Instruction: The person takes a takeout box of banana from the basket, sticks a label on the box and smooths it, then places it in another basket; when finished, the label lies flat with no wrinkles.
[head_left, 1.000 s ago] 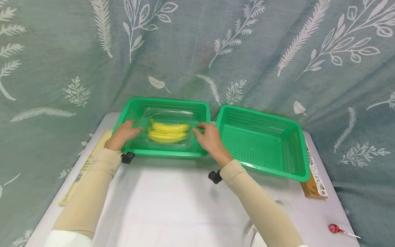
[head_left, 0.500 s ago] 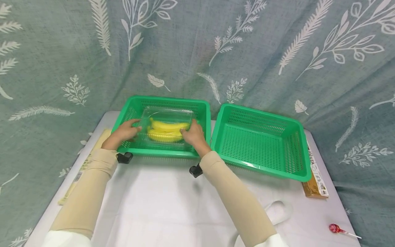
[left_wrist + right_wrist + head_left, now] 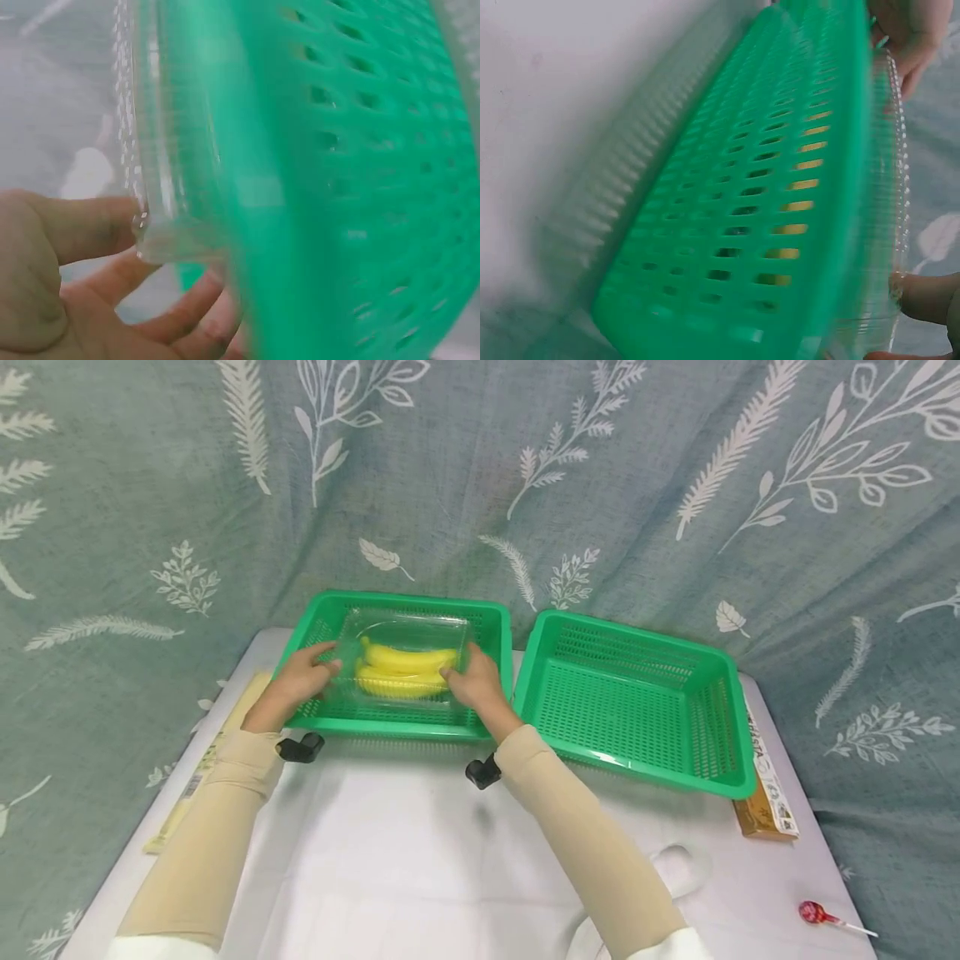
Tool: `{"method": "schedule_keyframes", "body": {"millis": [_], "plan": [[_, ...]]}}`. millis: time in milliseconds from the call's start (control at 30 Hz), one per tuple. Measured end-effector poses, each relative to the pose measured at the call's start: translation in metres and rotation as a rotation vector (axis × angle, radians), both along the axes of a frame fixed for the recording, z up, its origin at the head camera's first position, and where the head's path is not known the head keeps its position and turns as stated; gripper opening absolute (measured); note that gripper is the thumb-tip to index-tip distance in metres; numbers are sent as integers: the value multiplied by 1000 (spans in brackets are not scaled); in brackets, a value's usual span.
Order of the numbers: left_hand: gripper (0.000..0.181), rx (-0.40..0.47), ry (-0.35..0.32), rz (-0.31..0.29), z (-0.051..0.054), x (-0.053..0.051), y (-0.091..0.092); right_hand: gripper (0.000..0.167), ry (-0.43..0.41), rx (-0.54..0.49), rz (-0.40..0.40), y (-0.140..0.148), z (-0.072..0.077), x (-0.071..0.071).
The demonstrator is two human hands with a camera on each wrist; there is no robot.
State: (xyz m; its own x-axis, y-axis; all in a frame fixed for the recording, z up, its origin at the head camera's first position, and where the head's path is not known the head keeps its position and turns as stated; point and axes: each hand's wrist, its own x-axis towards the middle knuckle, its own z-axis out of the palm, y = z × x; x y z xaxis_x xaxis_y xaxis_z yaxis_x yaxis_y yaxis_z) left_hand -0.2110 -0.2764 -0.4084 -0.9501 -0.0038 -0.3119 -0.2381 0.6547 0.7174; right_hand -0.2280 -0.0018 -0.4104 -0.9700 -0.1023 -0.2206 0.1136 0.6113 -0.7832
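A clear plastic box [image 3: 401,700] with yellow bananas [image 3: 408,660] inside is held at the left green basket [image 3: 390,732], its near edge above the rim in both wrist views. My left hand [image 3: 298,678] pinches the box's left end, thumb on top and fingers beneath, as the left wrist view shows at the box corner [image 3: 180,244]. At the right end my right hand [image 3: 476,681] grips the box, thumb over its edge; the right wrist view shows that thumb [image 3: 930,296] on the rim.
Another green basket [image 3: 615,714] stands to the right. Beyond it lie a brown and white box [image 3: 768,802] and a red lollipop [image 3: 812,912]. A long yellow packet [image 3: 180,814] lies along the left edge, and a white object [image 3: 678,868] near my right forearm.
My right hand has moved left onto the box's right end and taken hold. Since half a second ago the box has risen slightly, with both hands on it.
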Motion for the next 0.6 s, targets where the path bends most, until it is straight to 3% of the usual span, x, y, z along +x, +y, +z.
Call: {"method": "schedule_keyframes", "body": {"millis": [167,333,433,600], "plan": [[63,3,123,9,25,24,3,74,45,-65,55,18,25,18],[64,64,197,-35,49,59,8,76,114,-108,115,52,50,53],[61,113,237,-64,54,83,12,76,157,-106,148,71,57,80],[58,213,259,-131,50,124,29,77,141,-146,143,102,57,129]]}}
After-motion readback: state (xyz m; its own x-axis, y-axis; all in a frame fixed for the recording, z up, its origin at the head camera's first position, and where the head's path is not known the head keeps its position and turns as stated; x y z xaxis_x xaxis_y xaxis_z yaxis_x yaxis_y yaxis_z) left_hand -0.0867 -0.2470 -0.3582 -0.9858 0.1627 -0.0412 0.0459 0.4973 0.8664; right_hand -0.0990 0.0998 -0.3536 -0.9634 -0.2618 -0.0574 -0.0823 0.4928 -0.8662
